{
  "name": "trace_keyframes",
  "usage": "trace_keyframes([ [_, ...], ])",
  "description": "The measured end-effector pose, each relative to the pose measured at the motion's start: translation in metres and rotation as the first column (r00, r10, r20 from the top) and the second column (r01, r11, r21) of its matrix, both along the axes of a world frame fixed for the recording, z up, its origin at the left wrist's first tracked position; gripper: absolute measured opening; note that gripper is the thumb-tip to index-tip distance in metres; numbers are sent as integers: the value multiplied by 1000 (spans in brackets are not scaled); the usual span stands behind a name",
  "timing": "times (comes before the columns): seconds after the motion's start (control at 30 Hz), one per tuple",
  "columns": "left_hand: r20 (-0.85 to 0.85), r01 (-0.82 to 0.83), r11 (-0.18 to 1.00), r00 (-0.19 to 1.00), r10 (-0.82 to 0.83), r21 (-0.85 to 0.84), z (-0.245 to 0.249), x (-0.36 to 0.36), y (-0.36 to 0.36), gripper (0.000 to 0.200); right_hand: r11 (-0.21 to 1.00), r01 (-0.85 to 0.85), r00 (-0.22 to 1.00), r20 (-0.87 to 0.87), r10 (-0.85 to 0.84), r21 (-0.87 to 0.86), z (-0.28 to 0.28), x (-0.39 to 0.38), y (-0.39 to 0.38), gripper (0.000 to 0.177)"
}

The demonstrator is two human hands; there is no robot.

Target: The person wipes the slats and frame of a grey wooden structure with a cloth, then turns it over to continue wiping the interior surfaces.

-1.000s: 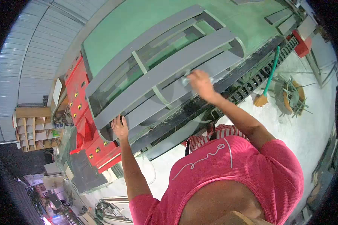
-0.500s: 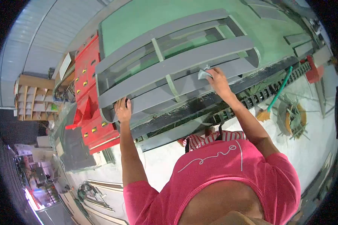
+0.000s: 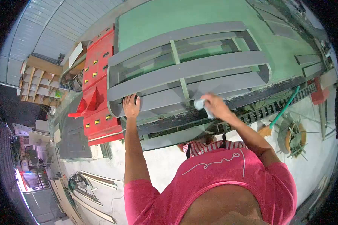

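A long grey shelf unit (image 3: 146,79) with pale edges lies on a green table top (image 3: 199,15). My left hand (image 3: 131,106) rests on its near left part, fingers spread over the board's edge. My right hand (image 3: 216,106) is closed around a crumpled pale grey cloth (image 3: 200,104). Hand and cloth are at the near side of the unit, right of the short pale-edged divider (image 3: 184,89), overlapping the dark table edge (image 3: 236,102) in this view.
At the left end stands a red machine panel (image 3: 97,84) with yellow-and-black inserts. A green-handled broom (image 3: 284,107) and a round bin of offcuts (image 3: 296,137) stand right. Wooden pigeonhole shelves (image 3: 35,78) are far left. Long strips (image 3: 94,208) lie on the floor.
My right hand has drawn the cloth back toward me, from the grey board to the table's near edge. My left hand stays on the unit. The view has shifted slightly.
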State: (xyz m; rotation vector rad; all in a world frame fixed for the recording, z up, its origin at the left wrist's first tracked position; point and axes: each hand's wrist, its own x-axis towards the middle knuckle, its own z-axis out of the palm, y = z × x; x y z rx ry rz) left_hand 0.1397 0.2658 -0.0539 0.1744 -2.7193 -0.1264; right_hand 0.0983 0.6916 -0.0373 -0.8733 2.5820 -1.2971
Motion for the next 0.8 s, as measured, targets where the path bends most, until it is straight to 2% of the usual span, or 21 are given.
trace_keyframes([
  [0.03,-10,12,1000,1000,-12,3,-1,0,-1,35,980,70,997,-11,-74,-188,11,-11,3,26],
  [0.07,-20,26,1000,999,-26,4,-3,1,-2,35,949,165,985,95,-145,-268,41,-19,3,25],
  [0.1,-19,28,1000,999,-28,5,-3,2,-1,35,904,265,958,201,-206,-337,72,-31,3,24],
  [0.17,-19,15,1000,1000,-15,9,1,2,2,35,767,441,883,381,-276,-467,96,-64,9,24],
  [0.2,-23,24,1000,999,-23,8,2,2,2,35,763,446,882,377,-283,-469,94,-81,12,24],
  [0.23,-12,20,1000,1000,-19,12,3,2,2,35,757,441,894,157,-420,-482,86,-97,17,25],
  [0.27,-1,17,1000,1000,-17,16,2,2,2,35,755,435,843,-72,-533,-491,77,-110,23,26],
  [0.3,-3,30,999,1000,-30,18,1,1,2,35,750,444,836,-75,-544,-491,59,-121,32,26],
  [0.33,2,18,1000,1000,-18,19,0,2,2,35,868,378,831,-295,-472,-322,35,-131,42,27],
  [0.37,3,5,1000,1000,-5,20,0,2,2,35,937,328,802,-488,-345,-122,22,-137,47,28],
  [0.4,-10,30,999,1000,-30,21,1,2,1,35,939,343,735,-617,-282,-19,19,-134,47,30],
  [0.5,6,-2,1000,1000,2,13,5,3,5,34,923,382,736,-618,-277,42,35,-110,36,33],
  [0.57,-29,30,998,999,-29,60,6,2,5,34,900,412,793,-542,-279,141,50,-101,37,35],
  [0.6,-36,41,998,999,-39,53,2,2,3,34,883,450,773,-554,-309,136,54,-100,39,35],
  [0.67,-46,82,996,996,-80,36,-1,3,1,34,899,388,795,-567,-215,203,55,-97,43,29],
  [0.7,-38,72,996,997,-71,45,-1,3,1,34,889,413,785,-572,-237,198,56,-99,50,29],
  [0.77,-32,76,996,997,-75,48,-1,2,1,34,859,415,875,-390,-287,300,58,-112,65,31],
  [0.8,-31,68,996,997,-67,51,-3,3,1,34,847,474,796,-528,-296,241,52,-124,81,32],
])
